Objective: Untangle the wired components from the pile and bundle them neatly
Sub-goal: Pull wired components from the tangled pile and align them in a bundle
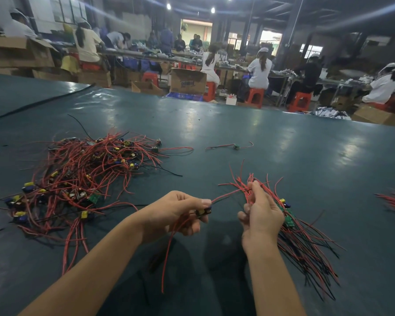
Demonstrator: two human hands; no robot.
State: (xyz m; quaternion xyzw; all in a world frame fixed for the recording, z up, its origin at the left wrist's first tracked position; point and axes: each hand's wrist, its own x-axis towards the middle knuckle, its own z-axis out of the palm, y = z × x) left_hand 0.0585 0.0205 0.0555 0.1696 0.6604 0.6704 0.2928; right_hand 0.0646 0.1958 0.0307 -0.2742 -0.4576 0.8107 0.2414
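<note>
Wired components (78,174) lie heaped and tangled on the left part of the table (283,144), red and black leads crossing over small boards with yellow and blue parts. A stray component (236,146) lies alone further back, well apart from the heap.

Hand state:
- Left hand (176,213): pinches a single component (203,211) by its board, between thumb and fingers. One red lead hangs down from it; another runs across toward the right hand.
- Right hand (260,215): clamped round a bundle (290,224) of red and black leads, whose free ends fan out onto the table near the right forearm.

Judged step: adding the single component to the bundle.

Hazards:
- The hanging lead may snag on the bundle's fanned ends as the hands close, creating a new tangle.
- Loosening the right-hand grip to admit the component may let gathered leads slip, so the boards fall out of line.
- Pulling hard on the lead stretched between the hands may strain its joint at the board.
</note>
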